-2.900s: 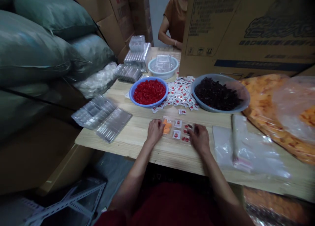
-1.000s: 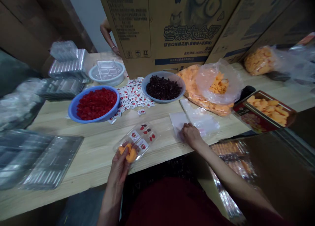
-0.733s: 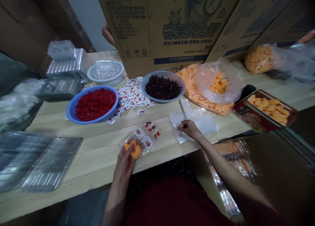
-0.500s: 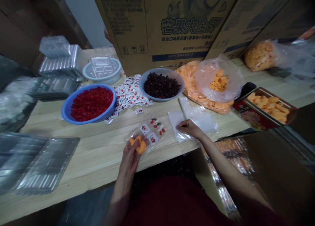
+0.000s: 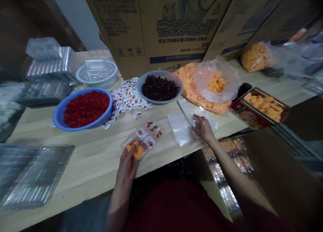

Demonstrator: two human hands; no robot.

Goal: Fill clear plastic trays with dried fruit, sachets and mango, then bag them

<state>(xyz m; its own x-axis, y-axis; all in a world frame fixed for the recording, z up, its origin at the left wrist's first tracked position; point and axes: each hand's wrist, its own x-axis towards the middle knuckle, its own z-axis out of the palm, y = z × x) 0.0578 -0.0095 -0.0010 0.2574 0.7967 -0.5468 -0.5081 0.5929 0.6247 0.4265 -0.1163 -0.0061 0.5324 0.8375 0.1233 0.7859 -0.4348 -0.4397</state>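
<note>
- While the left hand point(image 5: 127, 161) grips the clear tray point(image 5: 148, 151) by its near-left end, thumb on top, the right hand point(image 5: 203, 128) is over the plastic bags point(image 5: 179, 129), fingers bent and partly spread; whether it pinches a bag, I cannot tell.
- The tray is tilted at the near edge of the worktop point(image 5: 98, 161), orange pieces point(image 5: 138, 152) in the end by the thumb, two printed sachets in the middle, red and dark pieces at the far end.
- Below the near edge, towards the right, an open carton point(image 5: 275, 168) holds shiny packs point(image 5: 222, 171).
- Empty trays point(image 5: 37, 178) lie overlapping at the worktop's near-left corner.
- Farther in on the left stands a blue basin point(image 5: 57, 119) of red pieces point(image 5: 85, 108); loose sachets point(image 5: 128, 96) spread between it and a grey-blue bowl point(image 5: 178, 84) of dark pieces point(image 5: 159, 87).
- Right of that bowl lies a large bag point(image 5: 219, 107) of orange pieces, then a red box point(image 5: 246, 117) filled with more of them.
- Towards the far-left corner are stacked trays point(image 5: 50, 65) and a pale blue bowl point(image 5: 112, 79) with clear trays inside.
- Along the far edge stands a printed cardboard box point(image 5: 148, 23); another bag point(image 5: 254, 57) of orange pieces lies farther right.
</note>
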